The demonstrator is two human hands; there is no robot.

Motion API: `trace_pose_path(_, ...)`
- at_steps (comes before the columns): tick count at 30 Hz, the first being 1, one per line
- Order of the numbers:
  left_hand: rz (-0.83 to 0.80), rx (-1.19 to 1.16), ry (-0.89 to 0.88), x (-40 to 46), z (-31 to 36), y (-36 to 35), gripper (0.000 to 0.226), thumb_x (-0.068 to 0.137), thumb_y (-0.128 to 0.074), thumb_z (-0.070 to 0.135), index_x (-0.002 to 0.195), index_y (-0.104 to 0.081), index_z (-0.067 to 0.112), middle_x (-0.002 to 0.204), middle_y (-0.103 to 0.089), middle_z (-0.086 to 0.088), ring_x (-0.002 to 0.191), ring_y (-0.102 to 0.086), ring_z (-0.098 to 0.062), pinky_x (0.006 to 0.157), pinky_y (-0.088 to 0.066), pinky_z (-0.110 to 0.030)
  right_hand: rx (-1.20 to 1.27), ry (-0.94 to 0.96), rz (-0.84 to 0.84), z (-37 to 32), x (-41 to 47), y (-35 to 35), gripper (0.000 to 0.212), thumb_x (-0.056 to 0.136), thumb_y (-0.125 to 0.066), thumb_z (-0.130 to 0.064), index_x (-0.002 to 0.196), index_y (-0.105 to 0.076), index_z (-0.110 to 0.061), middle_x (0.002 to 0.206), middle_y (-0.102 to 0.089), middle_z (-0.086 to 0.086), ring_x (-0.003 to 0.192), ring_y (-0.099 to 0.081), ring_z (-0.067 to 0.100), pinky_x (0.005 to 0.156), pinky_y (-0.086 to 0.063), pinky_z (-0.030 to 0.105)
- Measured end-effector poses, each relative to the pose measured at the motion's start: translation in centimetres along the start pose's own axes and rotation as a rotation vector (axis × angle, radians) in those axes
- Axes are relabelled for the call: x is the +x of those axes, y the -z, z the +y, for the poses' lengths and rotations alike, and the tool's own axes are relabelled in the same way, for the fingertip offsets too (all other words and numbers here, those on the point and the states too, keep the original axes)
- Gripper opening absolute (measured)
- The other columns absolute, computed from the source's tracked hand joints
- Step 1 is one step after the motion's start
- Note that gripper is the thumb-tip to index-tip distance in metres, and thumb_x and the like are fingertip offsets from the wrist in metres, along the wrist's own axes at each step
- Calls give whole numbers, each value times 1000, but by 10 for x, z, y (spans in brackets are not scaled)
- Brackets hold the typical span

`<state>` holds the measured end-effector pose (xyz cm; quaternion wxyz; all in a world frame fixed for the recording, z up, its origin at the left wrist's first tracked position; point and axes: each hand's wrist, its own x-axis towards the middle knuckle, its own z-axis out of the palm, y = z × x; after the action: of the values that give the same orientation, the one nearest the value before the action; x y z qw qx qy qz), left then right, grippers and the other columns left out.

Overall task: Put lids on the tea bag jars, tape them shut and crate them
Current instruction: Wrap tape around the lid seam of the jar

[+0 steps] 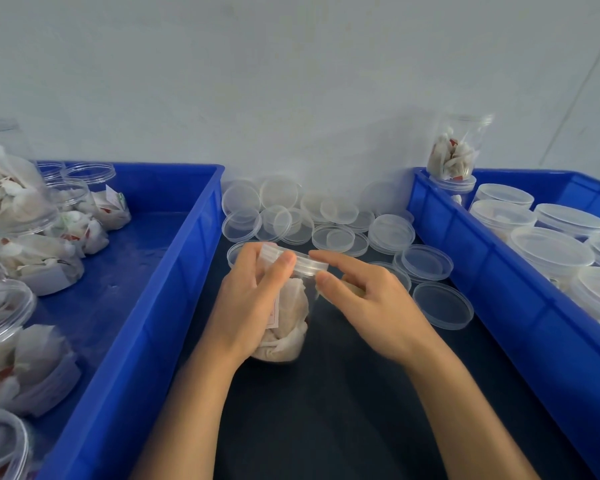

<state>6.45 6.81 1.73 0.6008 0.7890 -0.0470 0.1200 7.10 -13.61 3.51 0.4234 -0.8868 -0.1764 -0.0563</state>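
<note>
Left grip (253, 299) clasps a tea bag jar (284, 317) mid-surface between two blue crates (174, 244); right grip (364, 299), fingers loosely extended, touches its lid (291, 259). The lid sits tilted and, if pressed unevenly, could seat crooked or pop off.

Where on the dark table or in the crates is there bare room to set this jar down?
Free: the dark table near the person, between the two forearms and the crates; also the left crate's blue floor along its right wall. Crowded: loose lids fill the table's far end by the wall; lidded jars pack the right crate; open jars line the left crate's left side.
</note>
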Motion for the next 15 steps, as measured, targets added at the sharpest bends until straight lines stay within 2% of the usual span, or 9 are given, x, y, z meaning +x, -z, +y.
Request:
trace_pose_path(3, 111, 228, -20, 0, 4, 0, 76, 79, -46, 89, 140, -47, 43, 119, -63, 21, 107, -63, 1, 88, -52, -28, -46, -25, 27, -1, 0, -2, 48, 91, -43, -73, 138, -53, -66, 65, -56, -34, 84, -57, 1, 79, -46, 29)
trace_pose_path(6, 292, 361, -78, -2, 11, -6, 67, 80, -43, 90, 125, -53, 42, 110, -64, 20, 95, -64, 0, 75, -54, -28, -113, -49, 75, -6, 0, -5, 43, 96, -41, -70, 135, -57, -62, 66, -59, -28, 78, -56, 5, 73, -45, 31)
trace_pose_path(8, 273, 390, -62, -5, 13, -15, 53, 82, -38, 90, 115, -47, 49, 109, -63, 22, 93, -63, 0, 76, -56, -34, -142, -59, 105, -10, -1, -8, 40, 99, -40, -67, 132, -60, -59, 65, -61, -21, 77, -59, 10, 74, -48, 34)
trace_pose_path(10, 224, 455, -54, -7, 14, -23, 45, 82, -37, 91, 110, -34, 57, 103, -55, 30, 86, -57, 5, 70, -50, -30, -151, -55, 112, -13, -2, -10, 35, 103, -38, -63, 131, -59, -58, 71, -66, -18, 80, -63, 12, 75, -51, 36)
trace_pose_path(13, 219, 491, -56, -6, 13, -22, 56, 78, -32, 95, 116, -31, 54, 104, -53, 27, 85, -56, 0, 66, -45, -27, -108, -73, 71, -12, 0, -11, 37, 107, -36, -47, 138, -54, -56, 80, -67, -16, 87, -64, 15, 76, -48, 37)
trace_pose_path(15, 215, 461, -22, -4, 11, -19, 64, 76, -31, 96, 118, -35, 49, 111, -58, 22, 93, -61, -7, 69, -52, -29, -59, -85, 31, -8, 0, -12, 43, 106, -34, -38, 143, -50, -54, 77, -64, -15, 86, -62, 16, 75, -45, 36)
